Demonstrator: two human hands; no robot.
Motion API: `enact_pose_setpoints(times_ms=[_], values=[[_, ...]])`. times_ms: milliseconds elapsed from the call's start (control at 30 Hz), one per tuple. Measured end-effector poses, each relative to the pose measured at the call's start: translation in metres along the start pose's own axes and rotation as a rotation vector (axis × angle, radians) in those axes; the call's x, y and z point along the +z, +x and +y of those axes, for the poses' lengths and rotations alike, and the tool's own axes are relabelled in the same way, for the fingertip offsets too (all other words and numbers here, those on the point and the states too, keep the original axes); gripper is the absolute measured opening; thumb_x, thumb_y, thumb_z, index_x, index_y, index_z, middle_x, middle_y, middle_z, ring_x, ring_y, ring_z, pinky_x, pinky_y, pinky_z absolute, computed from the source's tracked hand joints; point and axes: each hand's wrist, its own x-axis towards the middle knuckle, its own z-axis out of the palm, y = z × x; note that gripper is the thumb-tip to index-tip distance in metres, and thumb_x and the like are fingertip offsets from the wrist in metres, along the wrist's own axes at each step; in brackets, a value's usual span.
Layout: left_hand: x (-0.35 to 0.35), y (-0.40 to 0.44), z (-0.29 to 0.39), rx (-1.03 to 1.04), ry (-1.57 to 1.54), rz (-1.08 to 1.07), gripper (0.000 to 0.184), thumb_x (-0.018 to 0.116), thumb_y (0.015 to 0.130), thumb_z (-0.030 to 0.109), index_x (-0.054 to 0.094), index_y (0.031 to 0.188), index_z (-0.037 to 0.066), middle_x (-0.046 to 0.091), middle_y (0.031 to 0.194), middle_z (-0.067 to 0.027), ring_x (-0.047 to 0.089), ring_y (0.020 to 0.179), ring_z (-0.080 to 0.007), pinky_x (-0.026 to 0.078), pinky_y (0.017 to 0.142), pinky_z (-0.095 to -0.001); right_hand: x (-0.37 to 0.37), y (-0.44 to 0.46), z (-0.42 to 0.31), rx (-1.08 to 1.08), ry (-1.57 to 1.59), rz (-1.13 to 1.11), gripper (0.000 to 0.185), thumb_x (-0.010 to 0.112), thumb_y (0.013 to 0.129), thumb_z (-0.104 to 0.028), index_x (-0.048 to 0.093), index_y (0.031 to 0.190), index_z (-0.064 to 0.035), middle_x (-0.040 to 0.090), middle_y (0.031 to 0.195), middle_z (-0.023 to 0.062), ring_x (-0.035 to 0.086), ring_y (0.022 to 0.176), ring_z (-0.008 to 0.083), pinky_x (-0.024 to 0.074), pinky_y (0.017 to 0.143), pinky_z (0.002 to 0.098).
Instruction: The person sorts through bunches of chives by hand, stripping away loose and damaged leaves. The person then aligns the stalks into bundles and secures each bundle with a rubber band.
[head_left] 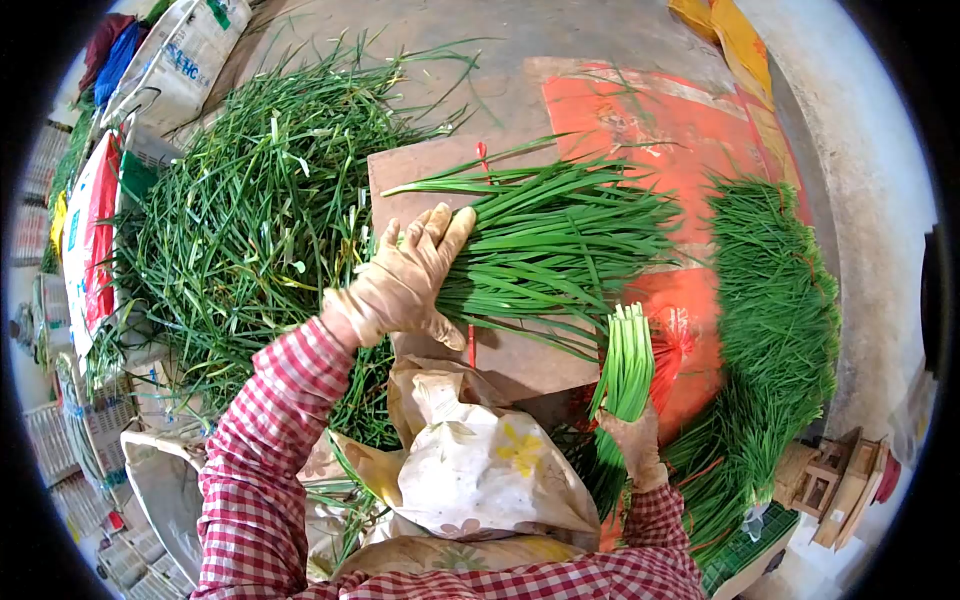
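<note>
My left hand (412, 270), in a pale glove, lies with fingers spread on the left end of a pile of garlic chives (570, 230). The pile rests on a brown board (540, 362), leaves pointing right. A red tie (471, 346) sticks out beneath the pile, above and below it. My right hand (634, 442), also gloved, is closed around a bunch of garlic chives (628, 365) at the lower right, with its pale cut ends pointing up. The lower part of that bunch hangs below the hand.
A large loose heap of green leaves (260, 200) covers the floor at left. Neat rows of chives (770, 300) lie on an orange sheet (650, 115) at right. Red ties (678, 338) sit beside my right hand. A small wooden stool (832, 485) stands lower right.
</note>
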Motion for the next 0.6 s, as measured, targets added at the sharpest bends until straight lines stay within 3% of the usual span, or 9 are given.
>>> enact_pose_setpoints(times_ms=[100, 167, 200, 233, 300, 367, 433, 500, 600], values=[[0.025, 0.009, 0.006, -0.056, 0.078, 0.283, 0.123, 0.076, 0.057, 0.063, 0.016, 0.146, 0.001, 0.04, 0.136, -0.0278, 0.049, 0.116, -0.0373, 0.038, 0.099, -0.0478, 0.005, -0.001, -0.007, 0.001, 0.08, -0.012, 0.048, 0.073, 0.072, -0.001, 0.052, 0.115, -0.0025, 0.063, 0.103, 0.0049, 0.061, 0.089, 0.0164, 0.0509, 0.079, 0.0305], [0.024, 0.028, -0.006, -0.261, -0.236, 0.126, 0.093, 0.072, 0.071, 0.052, 0.032, 0.139, 0.003, 0.053, 0.122, -0.0249, 0.056, 0.102, -0.036, 0.043, 0.089, -0.0447, 0.007, -0.003, -0.01, 0.037, 0.126, -0.019, 0.046, 0.072, 0.072, 0.0, 0.053, 0.114, -0.003, 0.063, 0.102, 0.0041, 0.06, 0.089, 0.0161, 0.0503, 0.08, 0.0296], [0.025, 0.034, -0.016, -0.234, -0.301, 0.268, 0.063, 0.07, 0.078, 0.042, 0.051, 0.124, 0.003, 0.063, 0.104, -0.0223, 0.061, 0.093, -0.0363, 0.047, 0.083, -0.0431, 0.006, -0.003, -0.009, 0.035, 0.124, -0.019, 0.046, 0.072, 0.072, 0.0, 0.053, 0.114, -0.003, 0.063, 0.102, 0.0041, 0.06, 0.089, 0.0161, 0.0503, 0.08, 0.0296], [0.019, 0.044, -0.024, -0.209, -0.474, 0.277, 0.05, 0.069, 0.08, 0.041, 0.061, 0.111, 0.002, 0.065, 0.096, -0.0226, 0.062, 0.088, -0.0405, 0.049, 0.077, -0.0431, 0.006, -0.001, -0.006, 0.028, 0.071, -0.009, 0.045, 0.072, 0.072, 0.0, 0.053, 0.113, -0.0032, 0.063, 0.102, 0.004, 0.06, 0.089, 0.0158, 0.0504, 0.079, 0.0294], [0.003, 0.053, -0.031, -0.325, -0.68, 0.201, 0.05, 0.069, 0.083, 0.042, 0.063, 0.104, -0.003, 0.066, 0.088, -0.0232, 0.064, 0.083, -0.0371, 0.049, 0.074, -0.0404, 0.006, -0.002, -0.007, 0.021, 0.014, -0.006, 0.044, 0.072, 0.072, 0.0, 0.053, 0.112, -0.0033, 0.062, 0.101, 0.0038, 0.06, 0.09, 0.0155, 0.0505, 0.079, 0.0292], [0.0, 0.063, -0.051, -0.373, -0.877, 0.11, 0.054, 0.069, 0.084, 0.043, 0.062, 0.103, -0.007, 0.067, 0.088, -0.0198, 0.065, 0.08, -0.0279, 0.048, 0.071, -0.0369, 0.006, -0.002, -0.01, 0.117, 0.235, -0.033, 0.043, 0.072, 0.073, -0.001, 0.054, 0.112, -0.0038, 0.063, 0.1, 0.0034, 0.06, 0.09, 0.015, 0.0504, 0.079, 0.029], [-0.003, 0.065, -0.057, -0.402, -1.37, 0.059, 0.048, 0.073, 0.082, 0.036, 0.064, 0.101, -0.007, 0.068, 0.084, -0.0092, 0.061, 0.073, -0.0136, 0.048, 0.064, -0.0303, 0.002, 0.001, 0.001, 0.037, 0.129, -0.044, 0.042, 0.071, 0.074, -0.001, 0.053, 0.112, -0.004, 0.062, 0.101, 0.0035, 0.06, 0.09, 0.0151, 0.0511, 0.079, 0.0293], [0.013, 0.073, -0.071, -0.44, -1.466, -0.013, 0.045, 0.074, 0.082, 0.036, 0.065, 0.099, -0.005, 0.067, 0.081, -0.0071, 0.059, 0.068, -0.0102, 0.047, 0.058, -0.0285, 0.002, 0.001, 0.002, -0.037, 0.02, -0.055, 0.041, 0.07, 0.075, -0.001, 0.053, 0.112, -0.0042, 0.062, 0.102, 0.0037, 0.06, 0.091, 0.0153, 0.0517, 0.078, 0.0296], [0.019, 0.072, -0.077, -0.452, -1.295, 0.064, 0.043, 0.073, 0.082, 0.037, 0.067, 0.096, -0.003, 0.066, 0.078, -0.0057, 0.058, 0.064, -0.0092, 0.046, 0.054, -0.0281, 0.002, -0.002, -0.003, 0.124, 0.324, -0.033, 0.042, 0.07, 0.076, -0.002, 0.053, 0.114, -0.0041, 0.062, 0.103, 0.0037, 0.06, 0.091, 0.0161, 0.0519, 0.079, 0.03]])
